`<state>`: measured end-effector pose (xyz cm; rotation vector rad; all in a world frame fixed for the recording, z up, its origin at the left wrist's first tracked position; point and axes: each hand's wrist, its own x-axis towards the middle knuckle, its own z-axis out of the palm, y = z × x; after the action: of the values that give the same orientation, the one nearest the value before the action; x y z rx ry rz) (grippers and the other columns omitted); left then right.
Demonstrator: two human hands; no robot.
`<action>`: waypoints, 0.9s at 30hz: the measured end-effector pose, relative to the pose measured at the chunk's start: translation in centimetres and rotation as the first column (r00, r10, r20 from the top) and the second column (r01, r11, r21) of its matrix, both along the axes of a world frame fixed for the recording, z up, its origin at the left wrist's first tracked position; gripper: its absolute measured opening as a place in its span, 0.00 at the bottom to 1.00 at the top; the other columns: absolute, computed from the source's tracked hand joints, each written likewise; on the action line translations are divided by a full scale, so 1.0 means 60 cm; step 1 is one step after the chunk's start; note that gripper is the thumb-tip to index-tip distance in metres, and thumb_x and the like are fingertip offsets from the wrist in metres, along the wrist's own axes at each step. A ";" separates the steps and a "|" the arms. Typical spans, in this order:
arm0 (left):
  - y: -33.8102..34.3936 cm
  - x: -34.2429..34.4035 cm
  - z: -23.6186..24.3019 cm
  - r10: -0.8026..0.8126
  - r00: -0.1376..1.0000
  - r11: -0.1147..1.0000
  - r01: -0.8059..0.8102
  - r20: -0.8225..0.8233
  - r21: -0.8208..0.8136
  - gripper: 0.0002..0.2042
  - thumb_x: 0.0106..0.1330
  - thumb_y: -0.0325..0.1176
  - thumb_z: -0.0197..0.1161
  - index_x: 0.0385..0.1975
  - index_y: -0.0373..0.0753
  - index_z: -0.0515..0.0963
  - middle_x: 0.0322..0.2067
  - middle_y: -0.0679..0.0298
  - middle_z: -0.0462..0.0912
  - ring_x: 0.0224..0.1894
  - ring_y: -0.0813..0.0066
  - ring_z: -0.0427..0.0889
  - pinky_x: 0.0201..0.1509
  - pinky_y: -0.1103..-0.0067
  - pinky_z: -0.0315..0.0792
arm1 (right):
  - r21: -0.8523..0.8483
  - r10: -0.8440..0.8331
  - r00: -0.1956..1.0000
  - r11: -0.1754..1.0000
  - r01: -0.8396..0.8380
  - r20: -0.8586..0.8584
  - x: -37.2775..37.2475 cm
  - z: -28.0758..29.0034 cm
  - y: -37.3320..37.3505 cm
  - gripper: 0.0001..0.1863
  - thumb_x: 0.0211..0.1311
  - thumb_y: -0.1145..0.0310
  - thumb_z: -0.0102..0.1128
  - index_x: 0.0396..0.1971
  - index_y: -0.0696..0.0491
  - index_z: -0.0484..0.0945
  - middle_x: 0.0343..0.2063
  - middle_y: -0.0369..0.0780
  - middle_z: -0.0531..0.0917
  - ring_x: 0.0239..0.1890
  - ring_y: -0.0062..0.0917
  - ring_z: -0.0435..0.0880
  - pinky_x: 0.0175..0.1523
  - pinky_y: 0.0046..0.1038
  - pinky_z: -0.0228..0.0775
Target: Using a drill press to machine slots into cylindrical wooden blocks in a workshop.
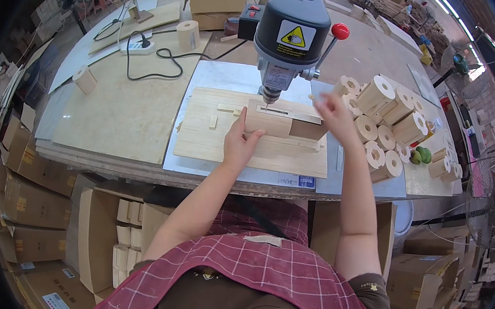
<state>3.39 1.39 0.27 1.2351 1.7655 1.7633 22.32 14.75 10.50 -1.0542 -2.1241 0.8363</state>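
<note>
My left hand (242,137) grips the left end of a pale wooden cylinder piece (268,124), thumb along its lower side. It lies under the drill bit (267,104) of a dark grey drill press (289,33), in a wooden fixture with a slotted strip (299,115) on top. The fixture sits on a plywood board (201,141). My right hand (337,118) is raised at the fixture's right end, below the red-knobbed lever (340,31), with fingers curled; whether they hold something small I cannot make out.
Several hollow wooden cylinders (378,95) and green fruit (417,156) are at the right of the table (100,137). A black cable (166,72) runs to a power strip (142,46) at back left. Cardboard boxes (40,206) stand around below, some holding wooden pieces (127,232).
</note>
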 end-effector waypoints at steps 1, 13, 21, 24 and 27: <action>0.001 -0.002 -0.001 -0.012 1.000 1.000 0.012 -0.007 -0.022 0.34 0.49 0.29 0.66 0.58 0.32 0.60 0.42 0.54 0.76 0.32 0.73 0.76 0.32 0.82 0.70 | -0.060 0.064 0.998 0.996 -0.064 0.007 0.015 -0.046 0.008 0.21 0.53 0.61 0.59 0.45 0.56 0.70 0.24 0.39 0.75 0.31 0.24 0.74 0.40 0.24 0.67; -0.069 -0.042 0.015 0.015 0.911 0.998 -0.036 -0.411 -0.045 0.37 0.39 0.27 0.70 0.55 0.37 0.65 0.35 0.56 0.79 0.26 0.68 0.79 0.26 0.78 0.73 | -0.040 0.090 0.996 0.995 -0.090 0.007 0.034 -0.076 -0.082 0.16 0.46 0.74 0.64 0.37 0.60 0.73 0.28 0.42 0.77 0.29 0.24 0.77 0.36 0.23 0.69; -0.202 -0.101 0.084 -0.007 0.878 0.999 0.025 -0.479 0.030 0.35 0.39 0.27 0.70 0.54 0.37 0.67 0.32 0.59 0.79 0.15 0.77 0.68 0.18 0.82 0.64 | -0.084 0.163 0.986 0.984 -0.160 0.034 0.092 -0.035 -0.153 0.13 0.47 0.75 0.63 0.34 0.59 0.74 0.21 0.33 0.74 0.25 0.15 0.70 0.30 0.18 0.64; -0.242 -0.126 0.115 -0.071 0.901 0.997 0.077 -0.428 -0.004 0.35 0.41 0.27 0.69 0.55 0.39 0.66 0.29 0.63 0.78 0.15 0.82 0.65 0.18 0.85 0.61 | -0.286 0.225 0.974 0.931 -0.226 -0.037 0.108 -0.031 -0.165 0.11 0.47 0.76 0.63 0.33 0.58 0.74 0.21 0.29 0.72 0.25 0.11 0.68 0.29 0.16 0.61; -0.266 -0.154 0.132 -0.044 0.993 0.998 0.038 -0.110 -0.051 0.31 0.49 0.28 0.67 0.56 0.38 0.64 0.26 0.72 0.76 0.20 0.90 0.65 0.22 0.88 0.61 | -0.417 0.202 0.977 0.884 -0.210 -0.065 0.116 -0.032 -0.167 0.10 0.47 0.77 0.62 0.32 0.58 0.74 0.22 0.28 0.72 0.25 0.10 0.67 0.29 0.14 0.60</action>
<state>-5.86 -14.55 8.22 1.3636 1.8188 1.6483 29.29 4.70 8.57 -1.0278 -2.1131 1.4561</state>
